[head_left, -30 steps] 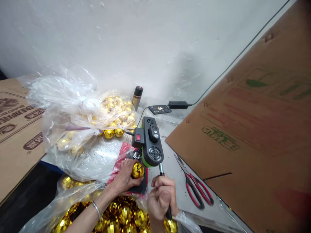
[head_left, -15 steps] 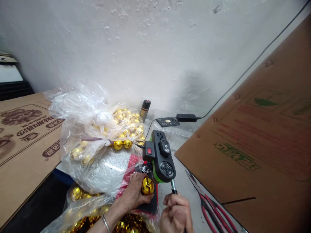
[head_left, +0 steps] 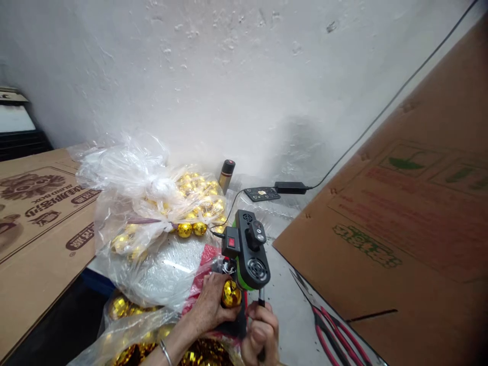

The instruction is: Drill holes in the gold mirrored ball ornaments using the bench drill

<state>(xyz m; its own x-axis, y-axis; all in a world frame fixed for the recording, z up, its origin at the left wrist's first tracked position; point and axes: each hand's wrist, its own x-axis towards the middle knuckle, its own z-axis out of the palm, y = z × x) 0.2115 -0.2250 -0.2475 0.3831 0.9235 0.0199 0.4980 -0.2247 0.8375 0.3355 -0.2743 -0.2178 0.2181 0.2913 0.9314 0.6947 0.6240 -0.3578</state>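
My left hand [head_left: 211,301] is closed round a shiny gold mirrored ball [head_left: 231,294], pressing it from the left and below. The ball sits just under the front end of a black and green machine [head_left: 256,269] with round vents and a red switch. My right hand [head_left: 261,333] is wrapped round the black-gripped lever handle [head_left: 261,300], whose metal rod runs up to the machine. Beneath the ball lies a dark base, partly hidden by my left hand. Red plastic film [head_left: 201,277] shows to the left of it.
Clear plastic bags of gold balls [head_left: 200,195] lie at left and below. Long red-handled scissors [head_left: 330,330] rest by the large carton [head_left: 381,229] on the right. A black power adapter [head_left: 290,187], a spray can [head_left: 227,175] and another carton [head_left: 46,203] stand around.
My right hand has swung the lever handle to the left, nearer the ball. The left hand still holds the gold ball in about the same spot; the view has shifted slightly.
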